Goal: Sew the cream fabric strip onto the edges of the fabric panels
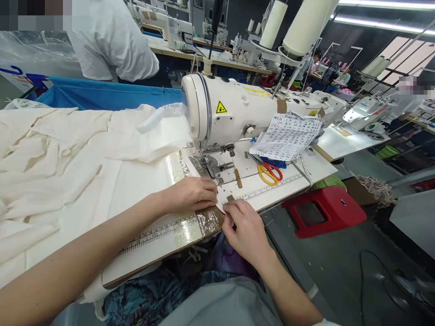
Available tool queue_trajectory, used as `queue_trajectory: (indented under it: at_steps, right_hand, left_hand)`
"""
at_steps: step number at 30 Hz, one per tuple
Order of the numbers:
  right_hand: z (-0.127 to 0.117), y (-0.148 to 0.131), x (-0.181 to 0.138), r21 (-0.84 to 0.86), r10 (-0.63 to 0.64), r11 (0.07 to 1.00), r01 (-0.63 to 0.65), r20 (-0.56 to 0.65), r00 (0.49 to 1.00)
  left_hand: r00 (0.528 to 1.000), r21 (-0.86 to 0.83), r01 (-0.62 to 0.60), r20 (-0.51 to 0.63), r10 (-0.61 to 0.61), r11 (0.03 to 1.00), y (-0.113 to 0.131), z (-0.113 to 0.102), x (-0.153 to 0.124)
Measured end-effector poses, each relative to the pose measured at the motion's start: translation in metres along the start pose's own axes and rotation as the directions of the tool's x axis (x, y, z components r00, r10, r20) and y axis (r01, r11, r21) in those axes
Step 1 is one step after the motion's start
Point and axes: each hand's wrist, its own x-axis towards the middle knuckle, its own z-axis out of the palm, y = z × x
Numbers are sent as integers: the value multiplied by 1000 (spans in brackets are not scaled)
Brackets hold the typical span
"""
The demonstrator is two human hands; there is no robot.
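A narrow white fabric strip (190, 165) runs from beside the presser foot toward my left hand (192, 194). The fingers of that hand are curled closed on the fabric, just in front of the needle area. My right hand (245, 231) pinches the fabric's near end by the table edge, thumb against forefinger. Only a small white piece shows between the two hands; my fingers hide the rest. Above them stands the white sewing machine (234, 106), its metal presser foot and guide (211, 166) a little beyond my left fingertips.
Cream fabric pieces (50, 158) spread over the table's left side. Right of the needle lie a wooden-handled tool (238, 178), scissors (270, 173) and a handwritten sheet (288, 136). A red stool (322, 210) stands on the floor. A person in white (112, 40) is behind a blue bin (112, 93).
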Motion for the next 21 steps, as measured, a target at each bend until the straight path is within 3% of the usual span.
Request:
queue_trajectory:
  at_steps: [8,16,21]
  right_hand:
    - [1,2,-1,34,8,999,-6,-45,999]
    - [3,3,0,54,-5,999,7,-34,999]
    - [2,4,0,44,0,999,0,-11,1000]
  left_hand:
    - [999,1,9,-31,-9,1000,1,4,1]
    - [999,113,-35,11,34,993,2,3,0]
    - [999,137,-12,-47,18,991,6,6,2]
